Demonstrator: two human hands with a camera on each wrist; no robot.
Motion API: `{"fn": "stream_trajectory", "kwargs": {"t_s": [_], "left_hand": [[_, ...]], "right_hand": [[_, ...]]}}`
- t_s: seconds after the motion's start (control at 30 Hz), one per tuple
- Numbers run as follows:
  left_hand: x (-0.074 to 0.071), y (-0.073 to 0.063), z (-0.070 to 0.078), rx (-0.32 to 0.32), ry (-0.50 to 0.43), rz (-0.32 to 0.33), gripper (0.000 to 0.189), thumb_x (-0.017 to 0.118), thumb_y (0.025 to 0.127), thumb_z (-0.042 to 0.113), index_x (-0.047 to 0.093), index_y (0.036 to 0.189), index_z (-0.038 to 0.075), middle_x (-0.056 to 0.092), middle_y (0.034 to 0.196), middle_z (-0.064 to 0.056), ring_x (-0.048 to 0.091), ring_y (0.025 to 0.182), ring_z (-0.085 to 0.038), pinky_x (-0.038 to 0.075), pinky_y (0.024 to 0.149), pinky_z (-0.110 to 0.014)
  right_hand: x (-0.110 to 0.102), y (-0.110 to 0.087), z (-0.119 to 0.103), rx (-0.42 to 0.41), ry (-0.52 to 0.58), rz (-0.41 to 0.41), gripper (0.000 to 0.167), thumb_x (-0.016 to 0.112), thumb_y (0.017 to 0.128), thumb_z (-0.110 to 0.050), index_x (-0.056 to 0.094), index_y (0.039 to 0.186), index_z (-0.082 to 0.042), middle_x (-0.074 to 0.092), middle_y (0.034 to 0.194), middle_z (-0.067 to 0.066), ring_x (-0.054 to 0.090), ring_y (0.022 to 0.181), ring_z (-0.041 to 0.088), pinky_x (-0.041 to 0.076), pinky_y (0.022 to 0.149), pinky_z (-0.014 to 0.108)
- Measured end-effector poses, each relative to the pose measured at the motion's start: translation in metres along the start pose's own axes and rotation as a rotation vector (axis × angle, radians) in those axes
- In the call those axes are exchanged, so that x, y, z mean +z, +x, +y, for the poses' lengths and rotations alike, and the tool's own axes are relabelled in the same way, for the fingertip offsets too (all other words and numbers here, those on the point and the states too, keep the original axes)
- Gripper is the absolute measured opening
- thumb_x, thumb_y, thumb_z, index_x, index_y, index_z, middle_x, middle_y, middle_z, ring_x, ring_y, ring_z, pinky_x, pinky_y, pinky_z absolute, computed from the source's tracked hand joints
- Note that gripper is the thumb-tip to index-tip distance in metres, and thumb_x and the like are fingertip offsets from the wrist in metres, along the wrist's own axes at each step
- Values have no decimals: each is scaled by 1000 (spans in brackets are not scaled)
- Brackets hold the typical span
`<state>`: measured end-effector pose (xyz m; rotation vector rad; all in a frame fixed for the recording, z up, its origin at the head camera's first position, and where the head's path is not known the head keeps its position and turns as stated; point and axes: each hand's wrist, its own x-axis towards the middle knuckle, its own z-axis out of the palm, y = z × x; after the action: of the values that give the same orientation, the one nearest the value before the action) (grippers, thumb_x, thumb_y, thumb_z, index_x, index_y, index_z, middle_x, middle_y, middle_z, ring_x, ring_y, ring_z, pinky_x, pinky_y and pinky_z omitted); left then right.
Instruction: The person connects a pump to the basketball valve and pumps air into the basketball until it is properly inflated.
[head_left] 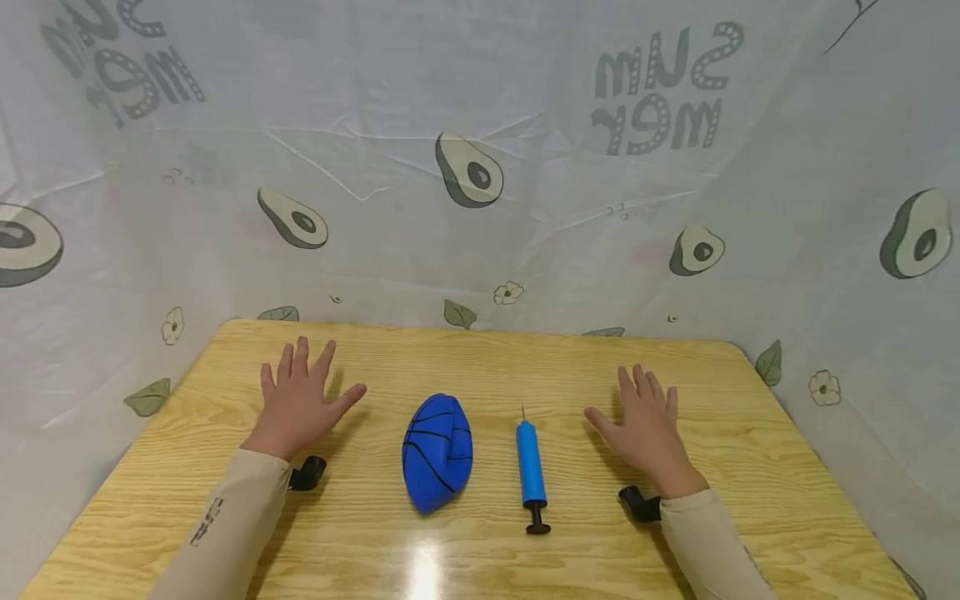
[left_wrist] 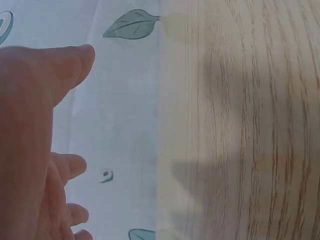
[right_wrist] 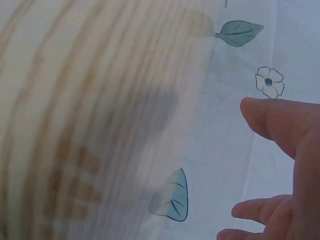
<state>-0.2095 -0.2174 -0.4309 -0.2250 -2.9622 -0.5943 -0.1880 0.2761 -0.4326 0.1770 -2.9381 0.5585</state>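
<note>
Your head camera looks forward and down over the bench [head_left: 570, 362] from farther back. Your left wrist camera [head_left: 309, 473] and right wrist camera [head_left: 639, 504] face forward, close by each hand's grip, their views turned sideways. All three share the far edge [head_left: 525, 334] and printed cloth [head_left: 375, 100].

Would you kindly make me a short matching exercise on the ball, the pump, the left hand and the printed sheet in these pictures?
1. Ball
2. Pump
3. Left hand
4. Printed sheet

A. Upright behind the table, with avocado pictures
B. Between the ball and the right hand
C. Caved in, blue with black lines
D. Fingers spread, holding nothing

Pairs: 1-C, 2-B, 3-D, 4-A
</note>
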Motion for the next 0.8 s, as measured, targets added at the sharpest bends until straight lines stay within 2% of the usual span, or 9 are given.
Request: {"fn": "stream_trajectory", "kwargs": {"t_s": [0.23,0.33,0.43,0.5,0.57,0.67,0.73,0.8], "left_hand": [[1,6,2,34,-67,-9,94,53,100,65,20,165,7,1,167,-34,-1,153,-55,-4,115,-77],[-4,9,9,47,-112,-18,92,54,101,62,19,165,5,2,167,-34,3,153,-56,2,117,-77],[-11,9,24,48,-209,-83,93,53,102,62,14,166,6,5,168,-32,7,152,-57,12,117,-76],[-14,8,38,51,-274,-146,93,52,102,64,15,165,5,15,167,-31,17,151,-55,23,116,-73],[-16,5,52,51,-305,-218,91,51,101,66,24,164,6,28,164,-27,30,148,-51,33,113,-69],[-14,0,72,46,-305,-312,83,54,99,67,45,155,6,51,151,-21,52,134,-43,47,104,-60],[-10,-4,84,36,-287,-355,76,58,97,67,56,145,9,61,139,-16,61,123,-34,53,97,-53],[-5,-7,94,31,-276,-373,72,63,94,68,62,136,10,68,124,-10,66,109,-26,55,88,-47]], "right_hand": [[-4,8,-10,-4,45,-33,89,63,102,-49,28,156,11,23,160,38,17,148,57,0,116,76],[-8,15,-18,-5,96,-74,79,60,104,-47,35,153,10,32,157,37,26,145,57,14,117,74],[-9,16,-29,2,151,-152,67,60,105,-43,48,147,7,47,150,31,42,138,52,35,112,69],[-8,14,-37,-8,163,-204,56,62,104,-40,58,139,4,59,138,26,56,125,45,48,102,62],[-5,10,-45,-31,155,-240,42,65,103,-38,67,125,-2,69,119,16,66,104,32,56,89,51],[0,4,-57,-66,137,-266,25,68,102,-36,70,99,-11,67,88,0,60,75,17,52,68,37],[3,2,-64,-68,136,-279,25,69,101,-37,66,88,-16,59,75,-4,52,64,14,45,61,32],[6,0,-70,-59,142,-288,29,69,100,-40,62,82,-18,55,70,-5,48,59,13,40,57,31]]}}
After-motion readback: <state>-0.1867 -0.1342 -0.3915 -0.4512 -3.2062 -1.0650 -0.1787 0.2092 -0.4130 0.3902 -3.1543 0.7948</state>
